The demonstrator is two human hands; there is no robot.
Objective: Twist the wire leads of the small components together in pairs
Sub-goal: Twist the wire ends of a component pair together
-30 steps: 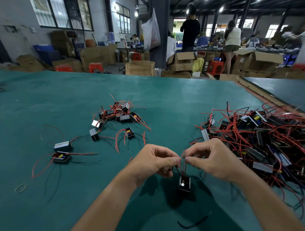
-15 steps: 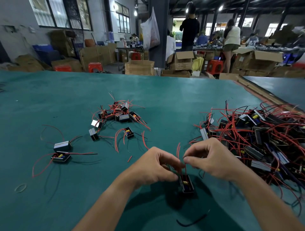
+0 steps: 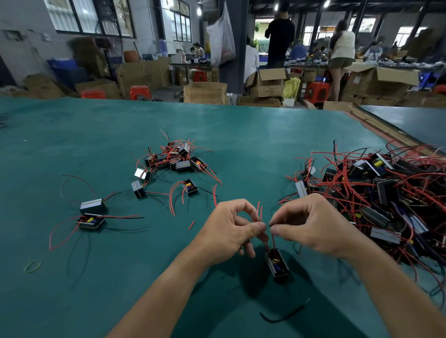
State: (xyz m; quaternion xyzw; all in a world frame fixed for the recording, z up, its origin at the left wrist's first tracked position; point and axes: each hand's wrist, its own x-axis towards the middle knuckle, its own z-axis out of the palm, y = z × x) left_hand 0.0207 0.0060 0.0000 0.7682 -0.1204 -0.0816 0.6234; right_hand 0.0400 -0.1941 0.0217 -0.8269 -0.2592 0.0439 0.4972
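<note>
Component: one black box (image 3: 277,263) on the table (image 3: 241,130), below both hands.
Leads (image 3: 260,212): two red ends stand up between the fingertips.
Left hand (image 3: 229,231): pinches the leads.
Right hand (image 3: 311,224): pinches the leads.
Far left: two boxes (image 3: 93,205).
Right edge: tangled heap (image 3: 386,193), uncountable.
Open room: bare strip beyond the hands.

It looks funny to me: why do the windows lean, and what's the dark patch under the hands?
Head view: the wide lens tilts the windows; the dark patch is soft shadow on the green table from the left hand and right hand pinching the red leads, and the small component; far-off people look blurry; ceiling lamps glare white.
</note>
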